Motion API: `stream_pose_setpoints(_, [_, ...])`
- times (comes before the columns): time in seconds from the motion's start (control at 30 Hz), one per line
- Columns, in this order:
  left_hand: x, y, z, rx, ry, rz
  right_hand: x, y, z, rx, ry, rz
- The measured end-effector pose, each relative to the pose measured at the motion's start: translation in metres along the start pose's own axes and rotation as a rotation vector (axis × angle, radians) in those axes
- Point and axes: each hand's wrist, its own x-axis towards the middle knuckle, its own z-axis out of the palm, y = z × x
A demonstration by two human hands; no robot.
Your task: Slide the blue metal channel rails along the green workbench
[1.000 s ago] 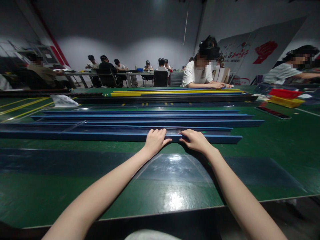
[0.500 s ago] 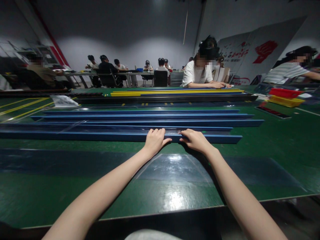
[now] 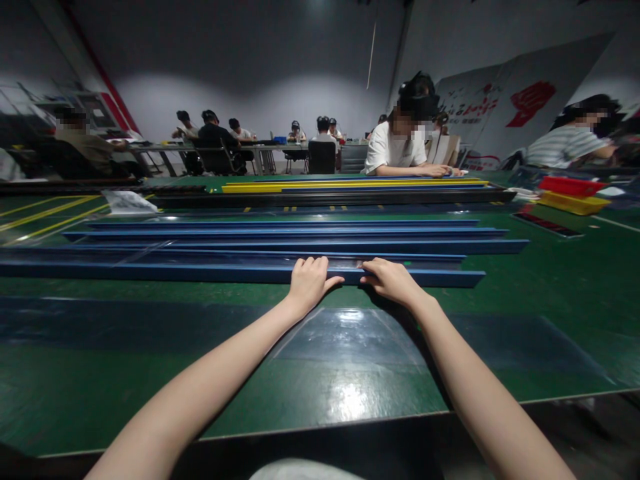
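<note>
Several long blue strips lie side by side across the green table (image 3: 550,293). My left hand (image 3: 310,281) grips the nearest blue strip (image 3: 150,272) near its middle, fingers curled over its top edge and thumb at the front. My right hand (image 3: 393,280) grips the same strip just to the right, fingers bent over it. The two hands are a short gap apart.
Yellow, blue and black strips (image 3: 350,188) lie farther back. A red tray (image 3: 570,185) and a yellow tray (image 3: 573,203) stand at the far right. A person in a white shirt (image 3: 395,150) sits across the table, another at far right, several more behind.
</note>
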Motion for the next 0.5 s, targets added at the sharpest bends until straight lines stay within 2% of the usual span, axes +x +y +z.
stream_pose_setpoints(0.5, [-0.0002,-0.0002,-0.0001,-0.014,-0.004,0.006,0.0002,0.0015,0.0017,0.039,0.03,-0.032])
